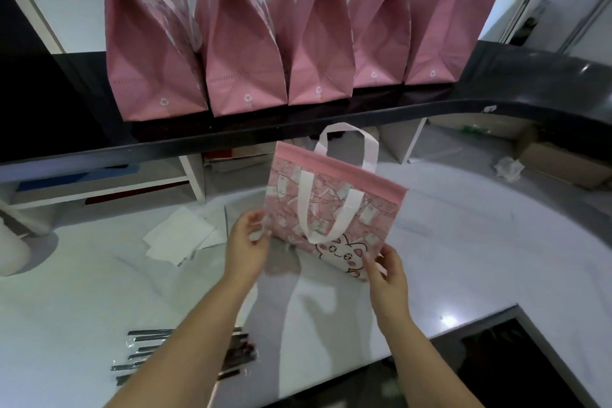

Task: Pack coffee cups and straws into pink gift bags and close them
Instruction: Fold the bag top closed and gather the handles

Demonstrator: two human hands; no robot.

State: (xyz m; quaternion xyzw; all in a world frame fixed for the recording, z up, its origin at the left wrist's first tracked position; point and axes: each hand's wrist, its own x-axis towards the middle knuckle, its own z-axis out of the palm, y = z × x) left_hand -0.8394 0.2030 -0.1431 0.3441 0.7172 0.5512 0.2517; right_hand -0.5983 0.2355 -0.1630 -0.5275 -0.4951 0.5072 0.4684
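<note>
A flat pink gift bag (334,209) with a cartoon cat print and white handles hangs above the white table, tilted, its open end away from me. My left hand (246,242) pinches its lower left corner. My right hand (385,270) pinches its lower right corner near the cat print. Several black wrapped straws (149,354) lie on the table at the lower left, partly hidden by my left forearm. No coffee cup is in view.
Several filled pink gift bags (245,53) stand in a row on a dark raised counter (496,99) at the back. White folded sheets (178,238) lie left of my left hand. A cardboard box (563,159) and crumpled paper (508,169) sit at the far right.
</note>
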